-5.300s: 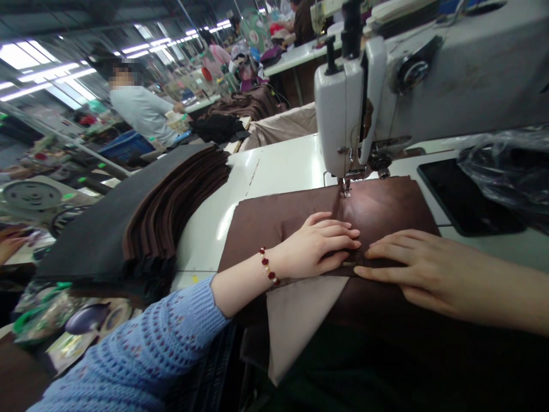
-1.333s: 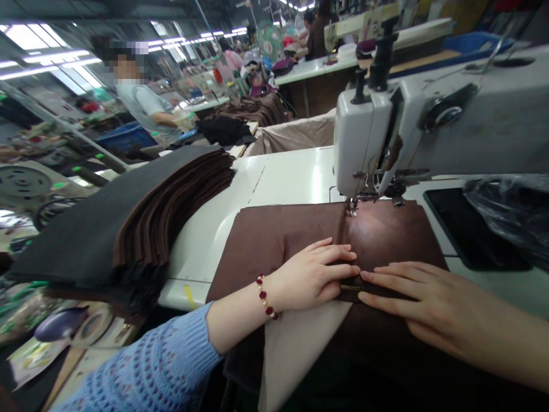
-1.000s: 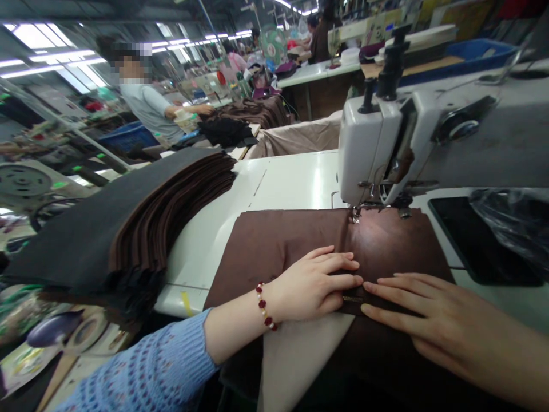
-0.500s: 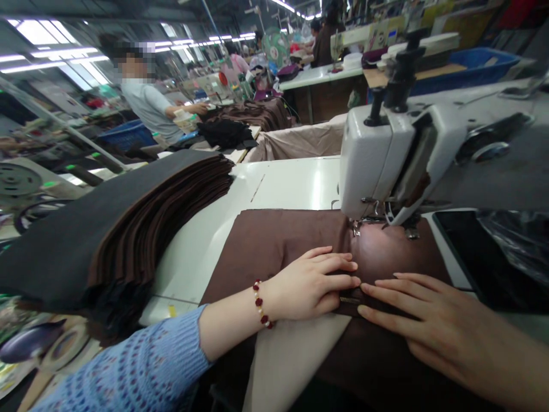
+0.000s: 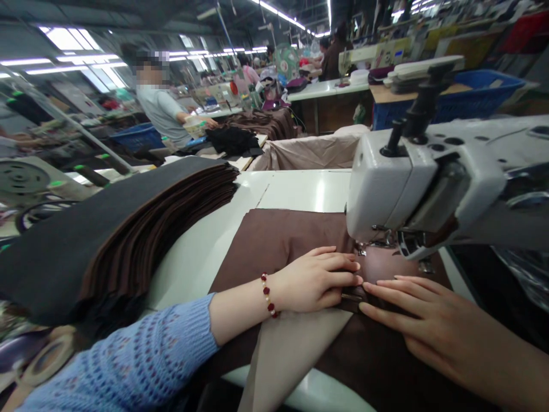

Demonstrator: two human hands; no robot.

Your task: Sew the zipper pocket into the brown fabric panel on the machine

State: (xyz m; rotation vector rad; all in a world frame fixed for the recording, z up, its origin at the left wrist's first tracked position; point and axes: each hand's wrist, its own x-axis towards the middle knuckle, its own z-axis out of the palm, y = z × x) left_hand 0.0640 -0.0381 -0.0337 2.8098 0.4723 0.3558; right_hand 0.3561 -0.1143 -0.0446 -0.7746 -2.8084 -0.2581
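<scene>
Brown fabric (image 5: 266, 240) lies across the white table and under the presser foot (image 5: 361, 249) of a sewing machine (image 5: 386, 189). My left hand (image 5: 315, 280) rests flat on it, fingers stretched toward the right, just in front of the foot. A short stretch of metal zipper (image 5: 351, 297) shows by its fingertips. My right hand (image 5: 433, 320) lies on the fabric from the other side, fingers out, its tips close to those of the left. A beige cloth piece (image 5: 295, 349) is partly under my left wrist and hangs toward me.
A thick stack of dark brown and black cut pieces (image 5: 128, 223) sits on the left. Behind the table is a cloth-lined bin (image 5: 313, 153). A co-worker (image 5: 160, 109) stands at the far left. A tape roll (image 5: 49, 355) lies at the lower left.
The view has shifted, so the machine head appears lower and more of the table edge shows below. Both hands keep nearly the same place on the fabric.
</scene>
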